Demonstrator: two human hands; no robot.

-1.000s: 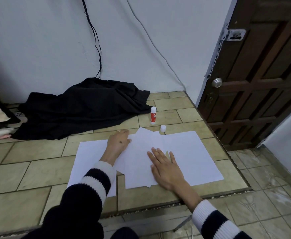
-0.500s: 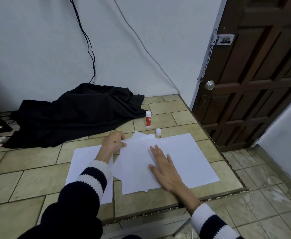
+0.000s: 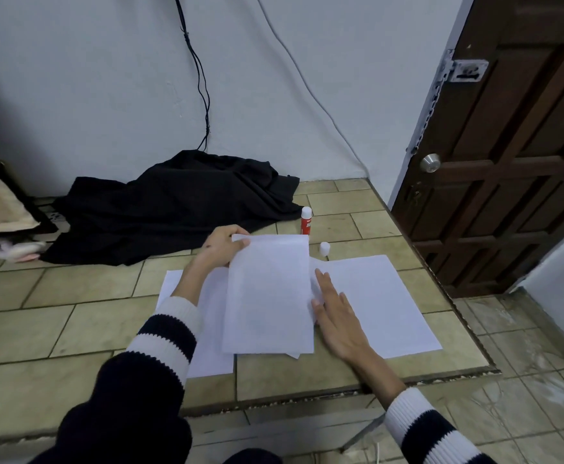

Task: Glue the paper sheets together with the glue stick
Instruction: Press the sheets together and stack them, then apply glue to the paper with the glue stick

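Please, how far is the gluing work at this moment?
Done: the glue stick stands uncapped on the tiles, its cap beside it. In hand: the left hand grips the top edge of a paper sheet and lifts it; the right hand lies flat beside it on the right-hand sheet. Left: whether any glue is on cannot be told; laying and pressing the sheets together.

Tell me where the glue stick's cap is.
In the head view the cap stands on the tiled floor just beyond the sheets' far edge, right of centre, slightly nearer and to the right of the uncapped glue stick.
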